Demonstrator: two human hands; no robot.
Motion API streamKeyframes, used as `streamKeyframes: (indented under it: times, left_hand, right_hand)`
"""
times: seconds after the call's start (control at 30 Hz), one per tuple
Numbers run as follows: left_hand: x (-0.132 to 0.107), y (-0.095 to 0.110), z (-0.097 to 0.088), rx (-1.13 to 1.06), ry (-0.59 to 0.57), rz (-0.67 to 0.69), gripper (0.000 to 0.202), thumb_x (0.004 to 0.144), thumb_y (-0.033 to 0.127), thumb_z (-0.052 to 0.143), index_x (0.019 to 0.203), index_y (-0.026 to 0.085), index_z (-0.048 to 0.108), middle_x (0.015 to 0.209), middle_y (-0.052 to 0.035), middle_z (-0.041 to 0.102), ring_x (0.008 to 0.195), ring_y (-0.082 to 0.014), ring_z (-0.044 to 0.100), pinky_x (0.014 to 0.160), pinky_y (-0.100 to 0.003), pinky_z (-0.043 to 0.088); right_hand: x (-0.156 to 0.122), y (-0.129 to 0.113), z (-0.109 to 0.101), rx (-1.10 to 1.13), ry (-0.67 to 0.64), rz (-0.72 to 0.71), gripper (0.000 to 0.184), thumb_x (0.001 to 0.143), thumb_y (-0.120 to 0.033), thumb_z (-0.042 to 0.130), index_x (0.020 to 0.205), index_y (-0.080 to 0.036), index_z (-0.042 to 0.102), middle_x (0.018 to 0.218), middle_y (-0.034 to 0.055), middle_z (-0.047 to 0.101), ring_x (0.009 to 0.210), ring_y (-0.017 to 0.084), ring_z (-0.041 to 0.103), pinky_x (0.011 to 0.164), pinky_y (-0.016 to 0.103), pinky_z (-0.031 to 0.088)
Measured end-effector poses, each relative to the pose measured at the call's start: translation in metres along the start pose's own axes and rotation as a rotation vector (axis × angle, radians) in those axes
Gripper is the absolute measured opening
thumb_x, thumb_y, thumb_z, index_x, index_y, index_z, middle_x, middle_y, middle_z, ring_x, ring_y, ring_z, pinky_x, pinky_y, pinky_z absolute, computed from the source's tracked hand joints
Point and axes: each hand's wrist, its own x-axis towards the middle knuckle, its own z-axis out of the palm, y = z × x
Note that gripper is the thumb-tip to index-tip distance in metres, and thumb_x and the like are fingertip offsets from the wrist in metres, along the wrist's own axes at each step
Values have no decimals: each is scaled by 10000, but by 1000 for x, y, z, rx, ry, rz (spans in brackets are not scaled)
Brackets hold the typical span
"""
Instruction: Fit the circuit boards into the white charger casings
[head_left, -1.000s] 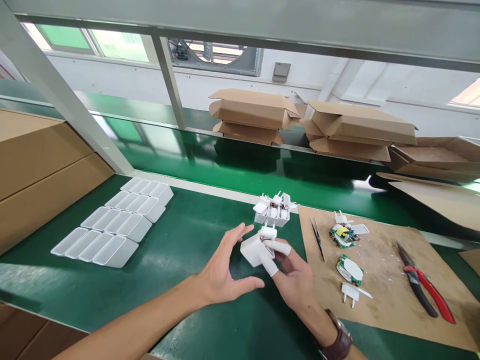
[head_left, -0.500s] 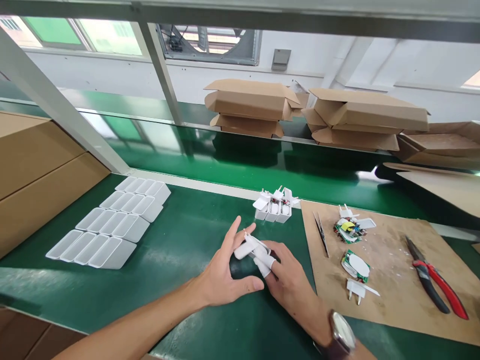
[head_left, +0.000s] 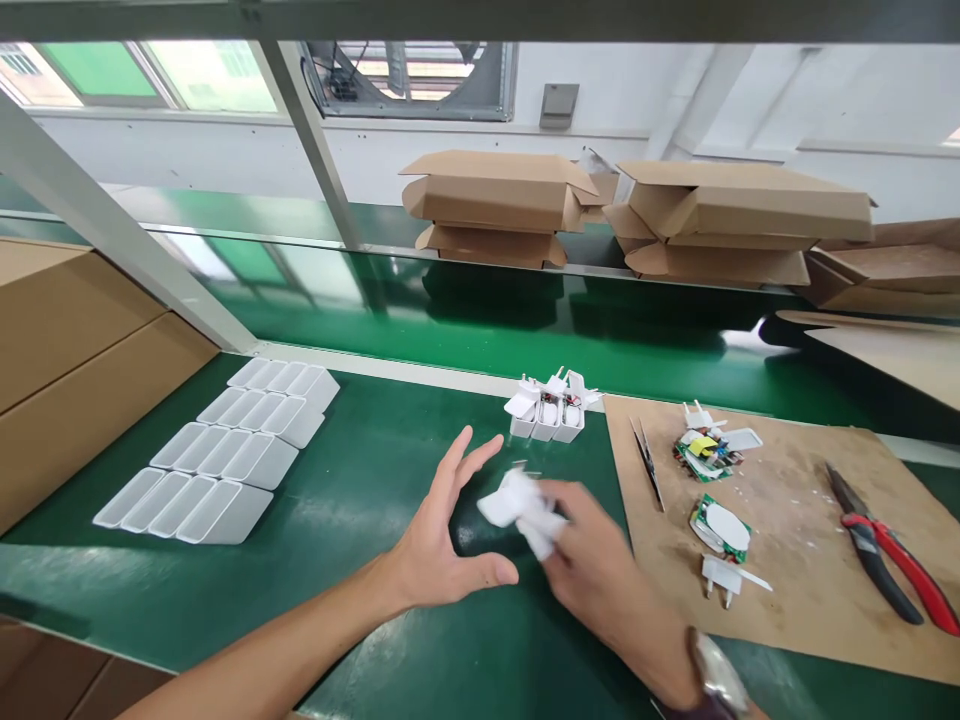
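While the white plastic charger housing [head_left: 517,503] is gripped in the fingers of the right hand [head_left: 600,570], blurred and hard to read in detail, the left hand [head_left: 442,540] is held open just beside it, fingers spread and thumb out, holding nothing. Both hands are seen low over the green counter [head_left: 360,480], close together but apart. The step in hand is judged to be the fitting or turning of the housing between the two hands; for the next move a steady two-handed hold on the small, smooth shell would be called for, with care for the pins at its top.

Just beyond, a small cluster of white charger shells with plug pins [head_left: 550,408] is stood on the counter. To the right, a brown cardboard sheet [head_left: 795,560] carries dark tweezers [head_left: 646,462], green circuit boards [head_left: 707,452], a loose white plug piece [head_left: 724,578] and red-handled cutters [head_left: 892,560]. To the left, rows of white plastic covers [head_left: 225,450] are laid out. Farther off, flat brown cardboard boxes [head_left: 495,205] are stacked.
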Motion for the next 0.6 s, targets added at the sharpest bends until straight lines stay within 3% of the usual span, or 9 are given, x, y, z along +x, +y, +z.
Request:
streamKeyframes:
  times: [0.1,0.33,0.4,0.47,0.53,0.6]
  left_hand:
    - [3,0,-2,4,13,6,1213,782,682,794,1662,348,29,1673,-208,361,1532,-396,393,1230,-619,331]
    - [4,-9,-5,111,11,42,1262,754,648,839,1660,365,7,1650,-213,384,1527,-402,396,1204,-624,364]
    - [4,-10,-2,160,32,96,1329,699,645,882,1665,345,20,1625,-219,406,1495,-411,436,1168,-606,420]
    - [4,-10,1,224,62,153,1309,708,577,911,1668,326,58,1562,-211,475,1419,-394,522,1103,-569,490]
    - [5,-10,5,284,91,225,1138,824,420,862,1666,307,106,1454,-185,574,1311,-342,611,1050,-529,532]
    - [5,-9,7,319,114,299,976,906,264,758,1662,283,142,1356,-160,642,1225,-296,658,1024,-500,549]
  right_hand:
    - [-6,8,8,-14,-105,12,471,881,20,493,1234,-249,652,1211,129,697,1009,256,685,795,409,648]
    - [-6,15,19,107,-7,77,353,979,-102,554,1267,-261,681,1217,123,719,1050,247,703,868,415,642]
    - [-3,10,20,326,71,228,276,1005,-200,591,1255,-263,690,1196,113,729,1035,228,718,888,390,639]
    - [-1,3,20,642,106,472,246,1007,-327,636,1237,-262,691,1162,98,746,1010,221,734,890,383,644]
    - [1,-4,21,955,82,705,310,973,-460,686,1206,-256,697,1121,87,768,980,237,750,880,419,650]
    - [3,-9,23,1186,25,840,386,927,-538,728,1176,-243,708,1086,84,782,963,260,764,905,481,638]
